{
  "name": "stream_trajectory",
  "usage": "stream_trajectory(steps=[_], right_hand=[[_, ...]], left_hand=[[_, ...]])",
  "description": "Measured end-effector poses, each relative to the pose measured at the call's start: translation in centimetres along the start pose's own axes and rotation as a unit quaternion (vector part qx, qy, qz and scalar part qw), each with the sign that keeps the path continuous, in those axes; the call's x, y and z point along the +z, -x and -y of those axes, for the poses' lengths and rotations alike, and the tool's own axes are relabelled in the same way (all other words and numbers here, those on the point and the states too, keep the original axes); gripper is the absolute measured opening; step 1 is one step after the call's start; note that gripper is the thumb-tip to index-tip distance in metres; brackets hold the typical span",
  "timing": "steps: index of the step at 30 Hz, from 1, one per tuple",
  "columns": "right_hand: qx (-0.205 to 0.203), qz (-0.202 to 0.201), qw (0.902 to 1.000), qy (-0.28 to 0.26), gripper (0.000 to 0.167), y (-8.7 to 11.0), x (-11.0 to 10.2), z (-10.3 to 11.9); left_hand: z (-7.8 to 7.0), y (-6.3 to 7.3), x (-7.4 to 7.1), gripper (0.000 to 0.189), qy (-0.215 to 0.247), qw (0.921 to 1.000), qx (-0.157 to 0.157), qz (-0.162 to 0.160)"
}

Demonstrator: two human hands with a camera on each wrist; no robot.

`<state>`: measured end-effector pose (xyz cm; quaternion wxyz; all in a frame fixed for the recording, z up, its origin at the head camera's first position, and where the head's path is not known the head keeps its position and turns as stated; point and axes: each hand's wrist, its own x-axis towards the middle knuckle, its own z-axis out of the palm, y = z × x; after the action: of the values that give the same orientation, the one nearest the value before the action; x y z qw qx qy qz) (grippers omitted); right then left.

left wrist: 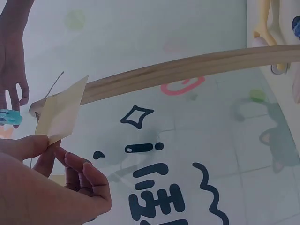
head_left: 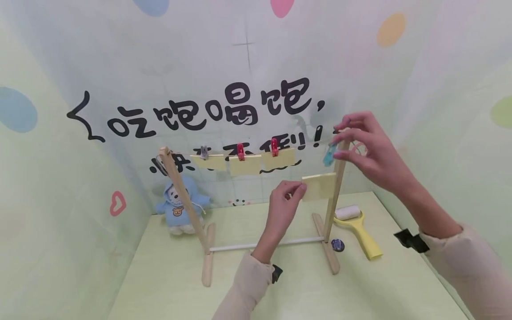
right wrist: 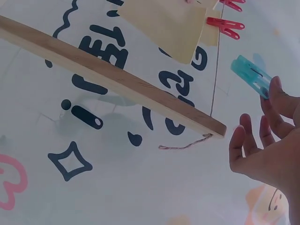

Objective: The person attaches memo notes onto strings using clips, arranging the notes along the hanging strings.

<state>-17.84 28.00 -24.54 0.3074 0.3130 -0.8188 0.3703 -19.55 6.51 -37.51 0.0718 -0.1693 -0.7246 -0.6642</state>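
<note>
Between thumb and fingers my left hand (head_left: 283,202) pinches a pale yellow paper note (head_left: 320,186) by its left edge, below the string and beside the right post. My right hand (head_left: 370,144) holds a light blue clothespin (head_left: 330,154) by its end, near the top of that post; the right wrist view shows the clothespin (right wrist: 251,75) apart from the string (right wrist: 215,70). Along the string, a grey clothespin (head_left: 204,152) and two red clothespins (head_left: 241,151) each hold a yellow note (head_left: 245,166). The wooden rack (head_left: 338,191) stands upright on the table.
A plush toy in a blue hoodie (head_left: 180,213) sits behind the left post. Right of the rack lie a yellow-handled lint roller (head_left: 364,235) and a small dark blue round object (head_left: 338,245). A white bar (head_left: 236,247) joins the rack's feet above the pale table (head_left: 168,275).
</note>
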Motion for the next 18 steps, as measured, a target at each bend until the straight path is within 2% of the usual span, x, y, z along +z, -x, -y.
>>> stream_trajectory(steps=[6,11,18], right_hand=[[0.016,-0.002,0.9998,-0.009,0.022,-2.6,0.6,-0.6],[0.036,-0.019,0.9990,-0.020,0.015,-4.2,1.1,-1.0],[0.053,-0.021,0.9983,-0.010,0.013,-5.6,1.4,-1.3]], left_hand=[[-1.0,-1.7,-0.2,0.024,0.014,0.9999,-0.005,0.001],[-1.6,-2.8,0.0,0.023,0.040,0.9991,-0.003,-0.015],[-2.1,-3.8,0.4,0.023,0.080,0.9965,-0.007,-0.024]])
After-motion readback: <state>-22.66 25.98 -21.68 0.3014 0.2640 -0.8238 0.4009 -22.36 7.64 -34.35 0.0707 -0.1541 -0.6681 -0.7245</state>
